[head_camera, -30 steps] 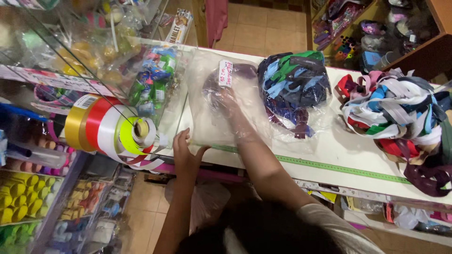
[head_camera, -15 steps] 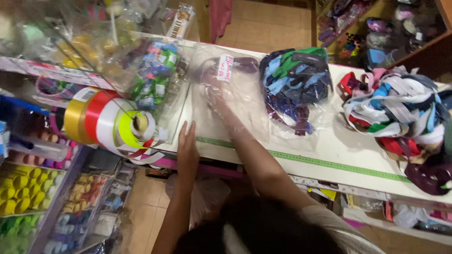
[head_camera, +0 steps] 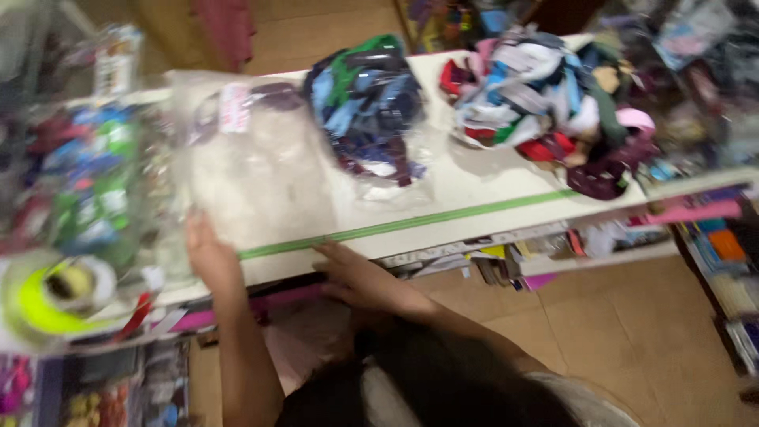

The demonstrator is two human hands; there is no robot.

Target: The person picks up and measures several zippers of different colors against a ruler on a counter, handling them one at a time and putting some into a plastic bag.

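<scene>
The view is motion-blurred. A large clear plastic bag (head_camera: 253, 170) with a pink label and dark purple pieces at its far end lies flat on the white counter (head_camera: 474, 186). My left hand (head_camera: 209, 255) rests on the bag's near left corner, fingers pointing away from me. My right hand (head_camera: 353, 274) lies at the counter's front edge just below the bag, fingers spread, holding nothing. The blur hides whether the left fingers pinch the plastic.
A bag of blue and green ribbon (head_camera: 368, 111) lies right of the clear bag, and a loose heap of mixed ribbon (head_camera: 553, 103) lies further right. Ribbon rolls (head_camera: 47, 294) and packed coloured goods (head_camera: 87, 186) crowd the left. A green stripe (head_camera: 443, 215) runs along the counter's front.
My right hand has drawn back from the far part of the clear bag to the counter's front edge. My left hand stays at the bag's near corner. The view has swung right.
</scene>
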